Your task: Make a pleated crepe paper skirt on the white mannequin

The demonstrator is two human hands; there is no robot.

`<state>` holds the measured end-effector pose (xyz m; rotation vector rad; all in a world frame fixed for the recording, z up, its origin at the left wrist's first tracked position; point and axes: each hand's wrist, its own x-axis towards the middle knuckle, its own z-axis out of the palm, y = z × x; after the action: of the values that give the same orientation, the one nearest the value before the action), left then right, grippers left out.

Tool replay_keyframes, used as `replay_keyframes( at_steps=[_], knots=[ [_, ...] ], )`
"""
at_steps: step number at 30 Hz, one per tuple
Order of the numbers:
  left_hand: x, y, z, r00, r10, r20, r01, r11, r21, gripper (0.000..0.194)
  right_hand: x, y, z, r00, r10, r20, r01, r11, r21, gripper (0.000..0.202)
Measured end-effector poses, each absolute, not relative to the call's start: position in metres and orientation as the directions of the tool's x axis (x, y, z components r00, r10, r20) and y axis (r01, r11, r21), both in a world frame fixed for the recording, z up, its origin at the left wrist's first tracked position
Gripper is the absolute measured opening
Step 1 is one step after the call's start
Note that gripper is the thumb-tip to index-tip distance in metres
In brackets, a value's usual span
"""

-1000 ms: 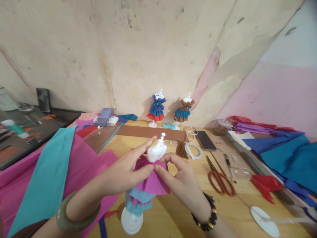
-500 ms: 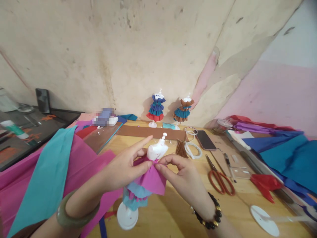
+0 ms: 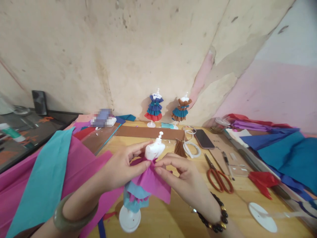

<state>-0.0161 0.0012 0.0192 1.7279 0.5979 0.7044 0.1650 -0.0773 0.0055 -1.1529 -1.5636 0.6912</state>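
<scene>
A small white mannequin (image 3: 155,150) on a round base (image 3: 130,219) leans slightly between my hands. Around its waist lies pink crepe paper (image 3: 148,180), gathered into folds, above light-blue and pink ruffles (image 3: 136,196). My left hand (image 3: 126,162) wraps the waist from the left, its thumb pressing the paper's gathered top edge while the other fingers pass behind the figure. On the right side, my right hand (image 3: 177,170) pinches the pink paper between thumb and forefinger.
Two dressed mannequins (image 3: 155,107) stand by the wall. Orange-handled scissors (image 3: 219,178), a phone (image 3: 204,138), a white cord coil (image 3: 192,149) and a white stand base (image 3: 262,216) lie to the right. Pink and turquoise sheets (image 3: 42,178) cover the left; more coloured sheets (image 3: 284,155) lie right.
My right hand has drawn the pink paper slightly right and down, and its lower edge flares farther right. The view has shifted a little. Both hands keep their hold.
</scene>
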Motion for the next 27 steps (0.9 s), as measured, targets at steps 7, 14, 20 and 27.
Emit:
replay_keyframes(
  at_steps=[7,14,20,27],
  knots=[
    [-0.0165,-0.0021,0.0206,0.671,0.723,0.163,0.041,-0.255,0.966,0.052,0.1641,-0.0757,0.0033,-0.012,0.882,0.47,0.349,0.445,-0.825,0.01],
    [-0.015,-0.0042,0.0189,0.662,0.736,0.144,0.029,-0.216,0.976,0.056,0.161,-0.0752,0.0027,0.061,0.864,0.5,0.412,0.435,-0.801,0.009],
    [-0.0148,-0.0029,0.0203,0.686,0.711,0.154,0.0,-0.212,0.977,0.049,0.1601,-0.075,0.0039,0.088,0.867,0.491,0.422,0.414,-0.807,0.008],
    [-0.0152,0.0,0.0217,0.694,0.706,0.143,0.001,-0.2,0.98,0.05,0.16,-0.0753,0.0023,0.067,0.859,0.507,0.427,0.435,-0.793,0.009]
  ],
)
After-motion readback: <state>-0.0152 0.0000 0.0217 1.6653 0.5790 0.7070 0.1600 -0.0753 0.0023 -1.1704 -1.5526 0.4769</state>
